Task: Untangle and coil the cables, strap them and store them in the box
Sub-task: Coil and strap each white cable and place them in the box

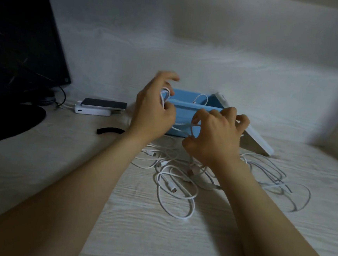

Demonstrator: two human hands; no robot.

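Left hand raised in front of blue box, fingers curled round small coil of white cable; upper fingertips blurred. Right hand just beside it, thumb and forefinger pinching strand leading from coil; other fingers curled, grip partly hidden by knuckles.

Box open on table, near wall partly covered by hands. Cable loop visible inside, other contents hidden. White lid leans at box's right side.

Cable tangle on table below wrists, part hidden under right forearm. Black strap left of left wrist.

Phone on power bank. Monitor cut off at left edge.
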